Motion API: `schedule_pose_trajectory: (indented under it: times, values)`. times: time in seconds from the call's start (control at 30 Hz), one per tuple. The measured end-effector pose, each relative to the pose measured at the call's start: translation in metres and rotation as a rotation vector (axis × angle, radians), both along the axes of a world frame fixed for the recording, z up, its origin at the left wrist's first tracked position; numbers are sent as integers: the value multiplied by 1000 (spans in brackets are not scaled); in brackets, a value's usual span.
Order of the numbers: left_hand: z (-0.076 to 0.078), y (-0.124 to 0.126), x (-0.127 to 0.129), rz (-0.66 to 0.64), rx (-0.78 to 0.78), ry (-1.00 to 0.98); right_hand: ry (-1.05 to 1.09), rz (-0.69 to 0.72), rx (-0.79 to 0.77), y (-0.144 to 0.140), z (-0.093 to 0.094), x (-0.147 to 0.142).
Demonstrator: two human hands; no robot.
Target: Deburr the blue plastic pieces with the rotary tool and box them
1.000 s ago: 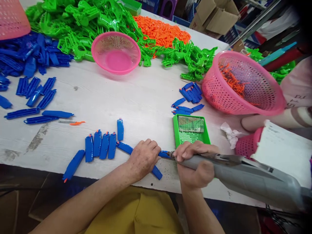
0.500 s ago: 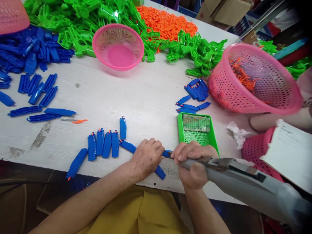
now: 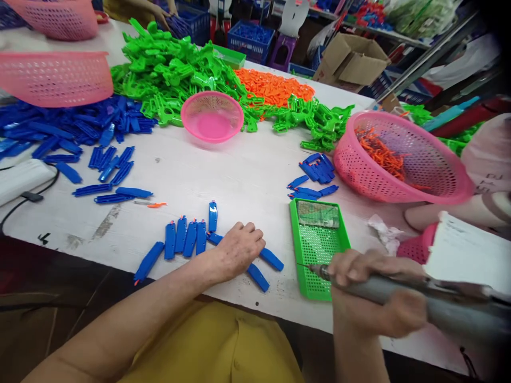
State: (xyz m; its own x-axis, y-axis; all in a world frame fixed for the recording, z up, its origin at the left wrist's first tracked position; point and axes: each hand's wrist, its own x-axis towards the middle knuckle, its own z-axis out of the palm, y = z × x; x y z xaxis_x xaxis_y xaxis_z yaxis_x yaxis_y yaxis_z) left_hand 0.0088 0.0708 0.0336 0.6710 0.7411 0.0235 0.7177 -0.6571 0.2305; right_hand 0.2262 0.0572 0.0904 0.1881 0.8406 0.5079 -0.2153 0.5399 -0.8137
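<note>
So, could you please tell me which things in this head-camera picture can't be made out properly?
- Whatever the left hand presses on: covered by the hand itself.
- Tip of the grey power tool over the green tray: too thin and blurred; its rear is cut off by the right edge.
- Contents at the tray's far end: too small.
- Writing on the white paper: too small.
- Right hand: motion-blurred.

Assembly workshop: plastic-part heaps [image 3: 179,74], pink baskets [image 3: 399,159], worktable [image 3: 239,175], stock shelves [image 3: 359,21].
</note>
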Motion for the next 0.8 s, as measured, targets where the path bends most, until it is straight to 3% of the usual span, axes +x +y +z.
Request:
schedule_pose_trajectory:
  times: [0.13, 0.27, 0.37, 0.5, 0.63, 0.8]
  values:
    - [5, -18, -1, -91, 24, -61, 9, -25, 1, -13, -6, 16]
    - [-11, -28, 10, -200, 124, -51, 18, -20, -49, -19, -15, 16]
    - [-20, -12, 13, -207, 192, 19, 17, 6, -29, -20, -17, 16]
    - [-19, 22, -2, -245, 212, 102, 30, 14, -28, -20, -14, 16]
    - [-11, 41, -32, -148, 170, 116, 27, 21, -59, -22, -14, 14]
    - [6, 42, -72, 41, 106, 165, 36, 38, -93, -23, -18, 9]
